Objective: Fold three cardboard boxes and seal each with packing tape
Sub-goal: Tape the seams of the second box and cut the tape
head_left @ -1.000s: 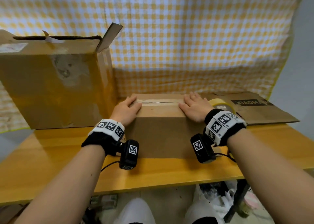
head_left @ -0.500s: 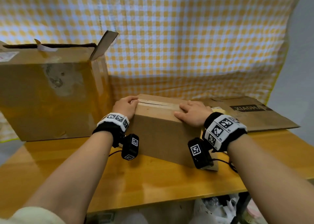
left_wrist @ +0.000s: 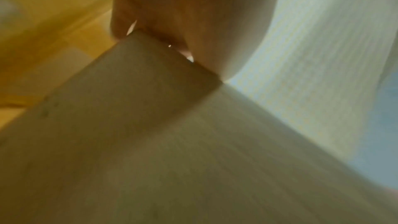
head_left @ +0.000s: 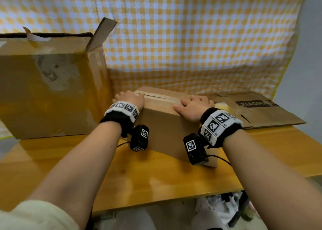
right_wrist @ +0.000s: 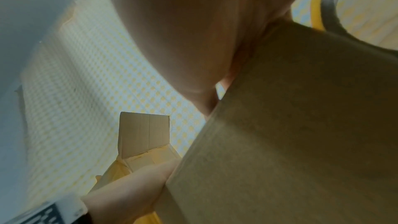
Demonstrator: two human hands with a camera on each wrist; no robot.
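Note:
A small brown cardboard box [head_left: 162, 123] stands on the wooden table [head_left: 156, 179], turned at an angle, with a strip of tape [head_left: 160, 96] along its closed top seam. My left hand [head_left: 129, 97] cups the box's top left corner; in the left wrist view the palm [left_wrist: 168, 14] wraps over that corner of the box [left_wrist: 150, 142]. My right hand [head_left: 193, 106] lies flat on the top right end, fingers straight, thumb along the front edge. The right wrist view shows the palm [right_wrist: 183, 31] above the box [right_wrist: 301, 125]. A yellowish tape roll [head_left: 221, 105] peeks out behind my right hand.
A large open cardboard box [head_left: 48, 90] with a raised flap stands at the left, close beside the small box. A flattened printed carton [head_left: 252, 107] lies at the back right. A yellow checked cloth [head_left: 191, 37] hangs behind. Bags lie under the table's front edge.
The small box has turned from square-on to angled, its right end swinging toward me. My left hand slid from the top seam to the left corner. The head view has shifted.

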